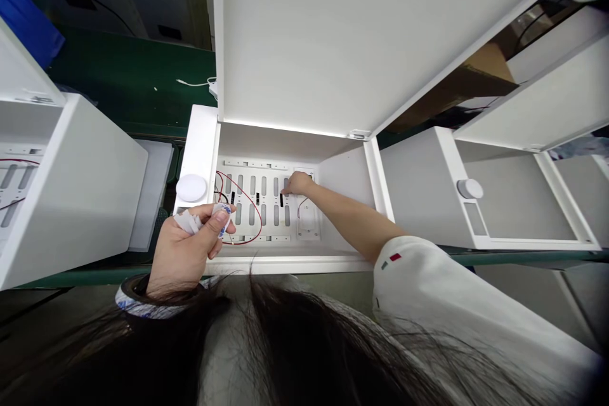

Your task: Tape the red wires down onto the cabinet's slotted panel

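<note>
My left hand [183, 247] is closed on white paper pieces with blue print [221, 210], over the front left edge of an open white cabinet [202, 139]. A tape roll [143, 304] circles my left wrist. My right hand [299, 184] reaches inside the cabinet, its fingertips at a black strip [281, 200] on the slotted white panel [252, 200]. Whether those fingers hold anything is too small to tell. More black strips [257, 198] lie on the panel to the left. A thin red wire [261, 219] loops over it.
The cabinet's large white door [352, 32] stands open at the back. Another white cabinet [423, 171] is at the right, one more [95, 171] at the left. A white cable [193, 83] lies on the green bench [143, 85]. A blue bin [26, 19] is at the far left.
</note>
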`<act>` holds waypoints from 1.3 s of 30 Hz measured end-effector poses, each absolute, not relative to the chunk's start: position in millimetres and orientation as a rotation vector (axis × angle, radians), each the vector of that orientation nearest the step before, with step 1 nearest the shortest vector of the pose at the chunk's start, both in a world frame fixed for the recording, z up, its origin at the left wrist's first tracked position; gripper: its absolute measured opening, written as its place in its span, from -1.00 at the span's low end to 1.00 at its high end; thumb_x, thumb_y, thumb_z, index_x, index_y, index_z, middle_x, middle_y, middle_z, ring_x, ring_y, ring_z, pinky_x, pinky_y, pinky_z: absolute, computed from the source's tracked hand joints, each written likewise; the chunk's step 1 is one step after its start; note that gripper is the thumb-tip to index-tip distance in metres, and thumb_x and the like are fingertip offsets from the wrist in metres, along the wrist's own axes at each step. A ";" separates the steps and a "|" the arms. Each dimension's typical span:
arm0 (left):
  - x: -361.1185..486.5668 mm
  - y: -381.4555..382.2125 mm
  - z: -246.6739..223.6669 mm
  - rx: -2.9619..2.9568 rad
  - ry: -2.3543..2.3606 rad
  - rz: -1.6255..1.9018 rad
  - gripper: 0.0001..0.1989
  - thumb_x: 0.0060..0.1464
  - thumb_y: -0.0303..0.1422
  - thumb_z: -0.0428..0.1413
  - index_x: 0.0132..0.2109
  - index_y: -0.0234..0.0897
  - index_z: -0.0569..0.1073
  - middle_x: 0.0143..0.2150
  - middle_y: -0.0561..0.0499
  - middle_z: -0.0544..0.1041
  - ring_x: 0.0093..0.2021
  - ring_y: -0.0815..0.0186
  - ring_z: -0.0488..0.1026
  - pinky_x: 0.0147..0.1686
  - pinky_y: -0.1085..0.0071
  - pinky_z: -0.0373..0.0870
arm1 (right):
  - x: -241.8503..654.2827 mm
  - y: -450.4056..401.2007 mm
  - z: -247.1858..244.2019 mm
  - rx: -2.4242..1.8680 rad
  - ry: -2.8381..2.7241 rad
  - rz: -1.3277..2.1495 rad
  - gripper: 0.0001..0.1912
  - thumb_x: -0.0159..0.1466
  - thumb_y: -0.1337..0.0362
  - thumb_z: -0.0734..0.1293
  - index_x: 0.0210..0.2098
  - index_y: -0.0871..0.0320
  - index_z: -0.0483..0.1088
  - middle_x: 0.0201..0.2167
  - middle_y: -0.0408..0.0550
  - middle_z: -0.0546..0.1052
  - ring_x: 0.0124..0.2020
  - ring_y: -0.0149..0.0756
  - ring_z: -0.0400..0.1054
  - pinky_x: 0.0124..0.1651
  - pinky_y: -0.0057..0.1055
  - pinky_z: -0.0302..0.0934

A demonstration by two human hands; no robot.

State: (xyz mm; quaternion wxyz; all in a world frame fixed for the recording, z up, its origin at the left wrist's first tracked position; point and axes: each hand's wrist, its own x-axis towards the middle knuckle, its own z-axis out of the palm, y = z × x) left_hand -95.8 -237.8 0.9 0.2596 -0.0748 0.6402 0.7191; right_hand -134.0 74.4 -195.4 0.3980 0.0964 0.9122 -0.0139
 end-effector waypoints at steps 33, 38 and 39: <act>-76.7 -222.0 41.7 0.257 1.982 1.426 -0.48 -0.03 -0.14 0.13 0.08 -0.22 0.41 -0.31 0.01 0.56 -0.15 0.22 0.42 -0.06 0.36 0.27 | -39.1 -59.3 21.4 0.313 1.580 -2.250 -0.66 -0.22 0.16 0.53 -0.47 0.21 0.51 -0.60 -0.16 0.49 -0.53 -0.42 0.38 -0.34 -0.39 0.29; -70.7 -205.8 33.1 0.126 1.839 1.474 -0.38 -0.13 -0.01 0.17 0.06 -0.20 0.36 -0.45 0.04 0.48 -0.65 0.45 0.14 -0.64 0.46 0.00 | -30.6 -28.2 39.9 0.301 1.642 -2.374 -0.69 -0.19 0.18 0.53 -0.49 0.24 0.51 -0.65 -0.16 0.46 -0.63 -0.47 0.32 -0.48 -0.46 0.26; -70.9 -203.2 30.2 0.071 1.785 1.526 -0.39 -0.14 0.02 0.15 0.03 -0.19 0.37 -0.45 0.04 0.46 -0.70 0.52 0.02 -0.65 0.46 -0.11 | -29.2 -13.9 46.9 0.326 1.715 -2.419 -0.71 -0.16 0.18 0.52 -0.50 0.24 0.51 -0.65 -0.15 0.45 -0.63 -0.47 0.31 -0.50 -0.46 0.25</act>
